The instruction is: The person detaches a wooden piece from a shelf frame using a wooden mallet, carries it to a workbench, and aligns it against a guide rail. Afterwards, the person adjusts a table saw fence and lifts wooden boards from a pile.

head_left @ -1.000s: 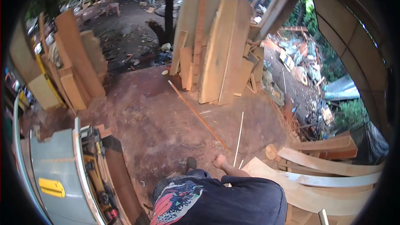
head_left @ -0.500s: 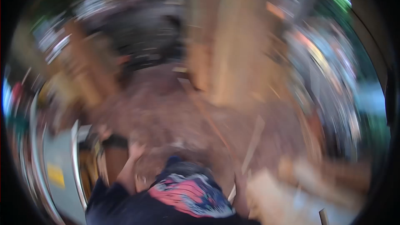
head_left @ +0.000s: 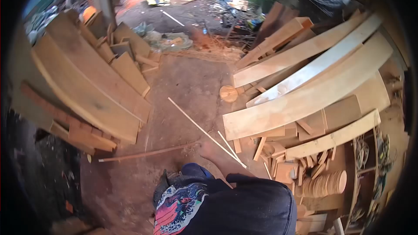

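My right hand (head_left: 206, 149) reaches forward and left from a dark sleeve, over the brown ground. A long, thin reddish-brown wooden strip (head_left: 148, 153) runs left from it, and the strip's near end meets my fingers, which look closed around it. The fingers themselves are small and indistinct. Just beyond the hand, a pale, thin wooden strip (head_left: 196, 122) slants across the ground, crossing a shorter pale strip (head_left: 228, 144) near its lower end. My left hand is out of sight, past my dark printed shirt.
Wide planks (head_left: 96, 78) lean in a stack on the left. Longer pale boards (head_left: 300, 100) fan out on the right, with offcuts and a row of round wooden discs (head_left: 324, 184) below. A lone wooden disc (head_left: 228, 93) lies by the board ends. Debris and greenery stand beyond.
The view has swung to the right and become sharp. My left arm, seen before at lower left, has left the view. The strips now lie at a different angle in view.
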`<state>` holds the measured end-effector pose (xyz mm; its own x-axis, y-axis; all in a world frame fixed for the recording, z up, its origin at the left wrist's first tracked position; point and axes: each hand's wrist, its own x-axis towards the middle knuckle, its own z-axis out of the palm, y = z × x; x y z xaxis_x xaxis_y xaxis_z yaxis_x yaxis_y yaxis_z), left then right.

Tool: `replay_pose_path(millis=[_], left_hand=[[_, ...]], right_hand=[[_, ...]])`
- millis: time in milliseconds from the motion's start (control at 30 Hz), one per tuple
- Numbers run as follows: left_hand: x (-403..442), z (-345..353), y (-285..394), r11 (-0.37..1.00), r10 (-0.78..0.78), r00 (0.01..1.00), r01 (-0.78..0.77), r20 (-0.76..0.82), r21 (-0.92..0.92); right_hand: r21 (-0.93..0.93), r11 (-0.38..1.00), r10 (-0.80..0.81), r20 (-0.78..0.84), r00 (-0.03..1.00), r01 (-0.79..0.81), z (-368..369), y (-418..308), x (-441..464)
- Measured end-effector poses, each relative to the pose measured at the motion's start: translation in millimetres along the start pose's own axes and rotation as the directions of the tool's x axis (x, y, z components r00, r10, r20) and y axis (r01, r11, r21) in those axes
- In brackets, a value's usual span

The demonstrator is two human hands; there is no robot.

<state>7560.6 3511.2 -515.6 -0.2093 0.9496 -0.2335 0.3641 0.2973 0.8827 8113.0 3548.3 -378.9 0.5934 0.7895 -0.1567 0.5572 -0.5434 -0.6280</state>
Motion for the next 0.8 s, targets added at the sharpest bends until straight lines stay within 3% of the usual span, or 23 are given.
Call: replay_pose_path(millis=[33, 100, 167, 200, 267, 333, 400, 433, 567, 600, 700, 800], left_hand=[[22.0, 0.6, 7.6, 0.999, -0.041, 0.991, 0.038, 0.129, 0.024], [55.2, -6.1, 29.4, 0.989, -0.142, 0.921, 0.114, 0.364, 0.097], [120.5, 2.9, 78.5, 0.945, 0.027, 0.957, -0.119, 0.29, 0.304], [146.9, 11.2, 138.5, 0.885, 0.112, 0.962, -0.21, 0.249, 0.415], [221.7, 46.0, 182.8, 0.875, 0.118, 0.971, -0.201, 0.208, 0.441], [275.4, 103.1, 220.5, 0.924, 0.25, 0.962, -0.271, 0.111, 0.271], [304.3, 168.9, 279.2, 0.916, 0.266, 0.936, -0.32, 0.23, 0.243], [314.4, 203.4, 301.4, 0.912, 0.273, 0.918, -0.342, 0.288, 0.228], [319.5, 355.6, 367.9, 0.949, 0.158, 0.873, -0.263, 0.462, 0.171], [317.7, 391.5, 382.3, 0.9, 0.19, 0.853, -0.349, 0.485, 0.26], [295.7, 473.2, 436.8, 0.899, 0.213, 0.812, -0.38, 0.543, 0.216], [299.5, 538.2, 468.3, 0.895, 0.173, 0.781, -0.379, 0.6, 0.234]], right_hand=[[0.11, 0.992, -0.055, -0.055, 0.997, 0.061, -0.7, -13.2, 14.9], [0.195, 0.981, 0.0, -0.009, 1.0, 0.002, -17.7, -33.7, 26.6], [0.19, 0.98, 0.055, 0.043, 0.998, -0.063, -44.9, -56.5, 37.0], [0.148, 0.984, 0.091, 0.064, 0.994, -0.1, -64.6, -57.0, 37.8], [0.047, 0.99, 0.131, 0.022, 0.991, -0.132, -87.2, -23.6, 53.4], [-0.064, 0.989, 0.126, -0.097, 0.987, -0.133, -100.7, 38.8, 69.7], [-0.025, 0.942, 0.333, -0.047, 0.942, -0.334, -166.8, 58.3, 91.9], [0.037, 0.927, 0.375, -0.14, 0.916, -0.374, -183.8, 90.9, 107.2], [0.155, 0.909, 0.415, -0.413, 0.81, -0.387, -288.0, 155.0, 192.1], [0.205, 0.901, 0.433, -0.455, 0.778, -0.382, -315.5, 162.6, 216.6], [0.109, 0.936, 0.346, -0.481, 0.806, -0.336, -424.1, 154.3, 286.1], [0.042, 0.979, 0.183, -0.625, 0.759, -0.202, -519.4, 145.1, 351.8]])
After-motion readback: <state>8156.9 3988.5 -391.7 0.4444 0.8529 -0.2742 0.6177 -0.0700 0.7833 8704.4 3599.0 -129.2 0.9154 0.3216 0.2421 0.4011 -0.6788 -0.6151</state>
